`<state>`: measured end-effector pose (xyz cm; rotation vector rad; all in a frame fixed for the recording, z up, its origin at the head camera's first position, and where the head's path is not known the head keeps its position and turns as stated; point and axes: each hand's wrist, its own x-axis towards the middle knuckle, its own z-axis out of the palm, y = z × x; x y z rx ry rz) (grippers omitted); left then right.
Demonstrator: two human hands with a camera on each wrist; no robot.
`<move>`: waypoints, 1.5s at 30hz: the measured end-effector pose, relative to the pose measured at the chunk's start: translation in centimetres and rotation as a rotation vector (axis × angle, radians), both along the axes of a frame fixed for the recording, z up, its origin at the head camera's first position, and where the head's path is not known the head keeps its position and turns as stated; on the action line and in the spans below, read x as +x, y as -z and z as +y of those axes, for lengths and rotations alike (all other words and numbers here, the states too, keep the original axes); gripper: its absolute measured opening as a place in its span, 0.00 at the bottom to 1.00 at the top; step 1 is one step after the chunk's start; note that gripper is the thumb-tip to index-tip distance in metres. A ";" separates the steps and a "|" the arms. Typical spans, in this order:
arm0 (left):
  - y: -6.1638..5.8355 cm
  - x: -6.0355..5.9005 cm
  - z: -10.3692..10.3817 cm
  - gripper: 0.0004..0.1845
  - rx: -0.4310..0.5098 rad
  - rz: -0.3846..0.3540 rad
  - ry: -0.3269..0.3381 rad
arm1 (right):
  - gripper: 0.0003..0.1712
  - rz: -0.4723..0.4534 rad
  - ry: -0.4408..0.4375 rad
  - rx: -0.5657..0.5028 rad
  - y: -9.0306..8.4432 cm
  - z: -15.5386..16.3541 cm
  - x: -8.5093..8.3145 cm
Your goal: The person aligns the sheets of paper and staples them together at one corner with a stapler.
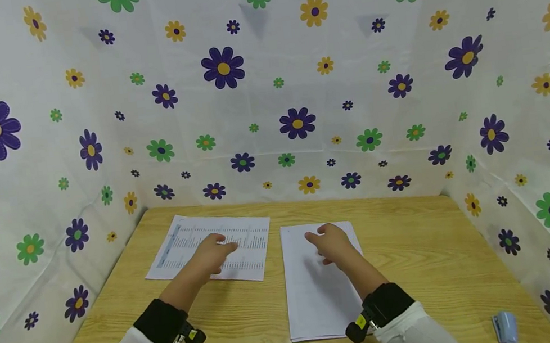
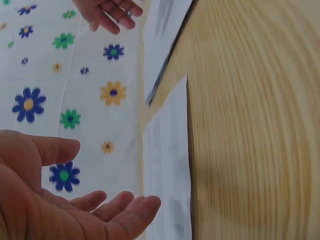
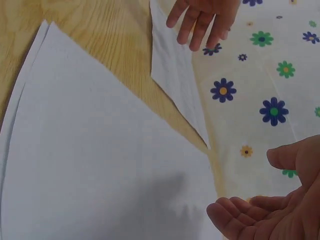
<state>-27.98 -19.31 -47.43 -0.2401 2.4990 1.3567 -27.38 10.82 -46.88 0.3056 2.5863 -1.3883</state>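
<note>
- White sheets lie flat on the wood-grain surface in the head view, in front of the person and beneath the right hand, which hangs over their far part and holds nothing.
- In the same view, the left hand is over a printed sheet lying left of the white sheets, a narrow strip of surface between the two. The hands are well apart from each other; a pale blue, stapler-like object sits far off at the near right.
- The left wrist view shows the left hand's thumb standing away from its loosely bent fingers, with nothing between them. The printed sheet lies just beside the fingertips; its thinness suggests something light and limp, easily creased, best lifted by an edge or corner rather than pushed from the middle.
- The right wrist view shows the right hand likewise relaxed, thumb and fingers apart and gripping nothing, with a shadow on the white sheets beside it. At one corner two edges show slightly offset, so there is more than one layer.
- Those layers would probably weigh little, flex readily and slide over one another; pinching them together at opposite side edges should keep them aligned, while a hold at one corner could let them sag.
</note>
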 end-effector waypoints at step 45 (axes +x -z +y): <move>2.2 -3.4 -13.6 0.24 -0.156 -0.132 -0.251 | 0.38 -0.239 0.093 -0.476 1.5 -9.8 0.7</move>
